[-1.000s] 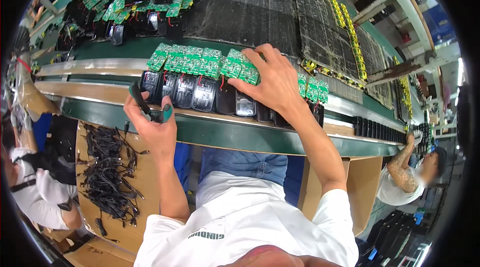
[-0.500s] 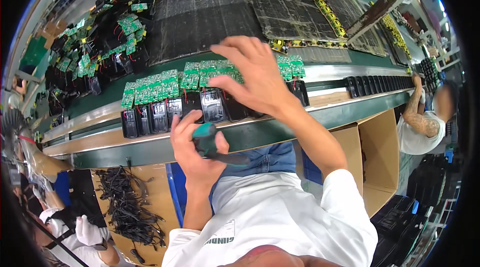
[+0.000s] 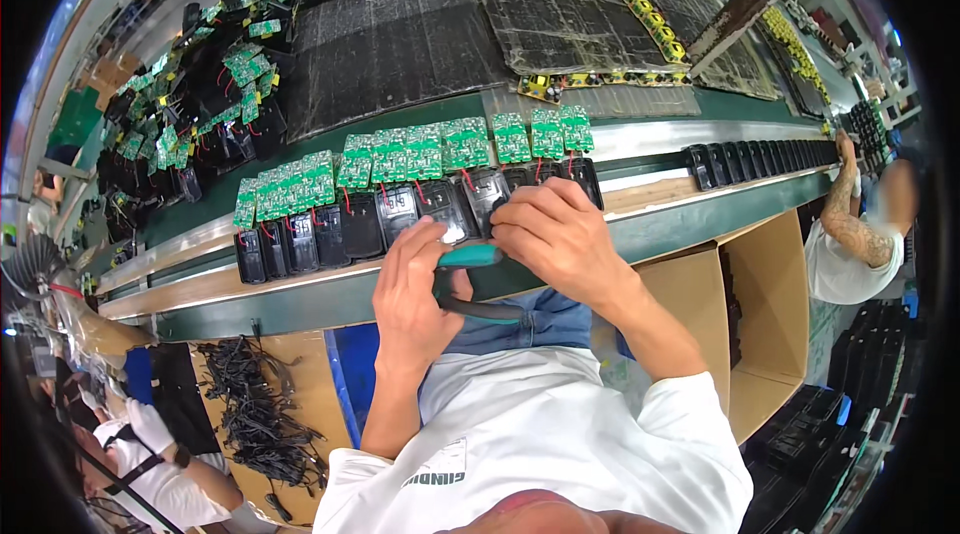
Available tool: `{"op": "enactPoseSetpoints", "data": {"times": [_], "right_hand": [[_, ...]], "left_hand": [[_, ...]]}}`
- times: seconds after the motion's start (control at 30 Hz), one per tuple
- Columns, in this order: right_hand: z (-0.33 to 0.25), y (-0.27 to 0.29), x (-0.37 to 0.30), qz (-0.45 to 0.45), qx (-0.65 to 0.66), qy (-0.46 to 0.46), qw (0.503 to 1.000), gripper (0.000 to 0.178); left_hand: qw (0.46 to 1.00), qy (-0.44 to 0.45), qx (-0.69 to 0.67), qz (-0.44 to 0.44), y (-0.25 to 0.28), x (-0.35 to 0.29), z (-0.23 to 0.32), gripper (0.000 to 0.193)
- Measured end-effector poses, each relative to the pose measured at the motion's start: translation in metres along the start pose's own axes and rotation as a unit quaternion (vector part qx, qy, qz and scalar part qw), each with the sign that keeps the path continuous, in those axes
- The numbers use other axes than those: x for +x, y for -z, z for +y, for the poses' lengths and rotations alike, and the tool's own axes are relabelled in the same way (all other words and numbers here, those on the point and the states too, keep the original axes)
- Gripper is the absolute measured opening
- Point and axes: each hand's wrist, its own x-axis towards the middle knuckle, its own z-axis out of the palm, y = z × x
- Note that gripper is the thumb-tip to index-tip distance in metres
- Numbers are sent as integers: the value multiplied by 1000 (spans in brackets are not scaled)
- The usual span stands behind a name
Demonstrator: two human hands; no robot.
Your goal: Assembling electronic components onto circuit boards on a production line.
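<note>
My left hand [image 3: 408, 294] is wrapped around a pair of pliers-like hand cutters [image 3: 472, 256] with teal and black handles; their jaws are hidden by the hand. My right hand [image 3: 562, 246] is closed, its fingertips bent at the near edge of a black plastic case [image 3: 486, 196]. What those fingertips pinch is hidden. The case lies in a row of several open black cases [image 3: 330, 236] along the bench's near ledge. Green circuit boards [image 3: 405, 152] stand behind the cases, and red wires show between some boards and cases.
A heap of boards and cases [image 3: 160, 124] covers the far left. Dark mats [image 3: 390, 44] lie beyond the row, with yellow components [image 3: 650, 19] farther right. Black cables [image 3: 255, 404] lie in a carton at lower left. An open cardboard box [image 3: 765, 324] stands right. Co-workers are on both sides.
My right hand has come down from above the boards to the cases' near edge, and its fingers have closed. My left hand has moved slightly right with the cutters, whose handles now point right.
</note>
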Motion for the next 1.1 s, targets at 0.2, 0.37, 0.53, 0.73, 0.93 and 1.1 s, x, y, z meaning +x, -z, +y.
{"op": "enactPoseSetpoints", "data": {"times": [0.2,0.37,0.53,0.73,0.93,1.1], "right_hand": [[-1,-5,-3,-16,-26,4,1000,11],[-1,-9,-7,2,-45,-9,999,20],[1,29,-18,43,61,-63,995,53],[-15,89,-55,101,579,-241,772,116],[31,134,-101,290,449,-400,744,80],[141,185,-177,347,182,-459,797,25]], "left_hand": [[1000,-5,-7,-9,-6,2,2,45],[1000,22,-1,-20,-1,1,13,47],[999,-27,-4,39,-17,16,34,50],[947,84,-228,-209,-54,41,94,59],[934,-103,-144,-311,-99,87,113,60],[949,-207,1,-238,-144,104,93,50]]}}
